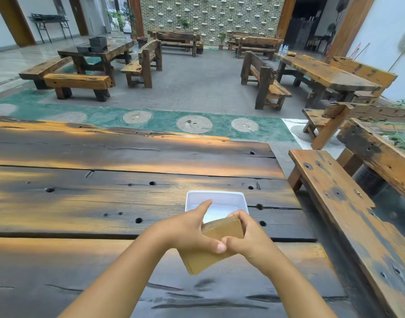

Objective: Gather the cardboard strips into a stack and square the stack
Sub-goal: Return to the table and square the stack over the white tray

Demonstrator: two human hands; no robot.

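A stack of brown cardboard strips is held just above the dark wooden table, tilted with its lower left corner toward me. My left hand grips the stack's left side, thumb across the top. My right hand closes on the right side, fingers curled over the far corner. The two thumbs meet on top of the stack. The strips look roughly aligned, with the edges showing as thin layers at the far end.
A white shallow tray sits on the table just beyond my hands and looks empty where I can see it. A wooden bench runs along the table's right side. More benches and tables stand farther back.
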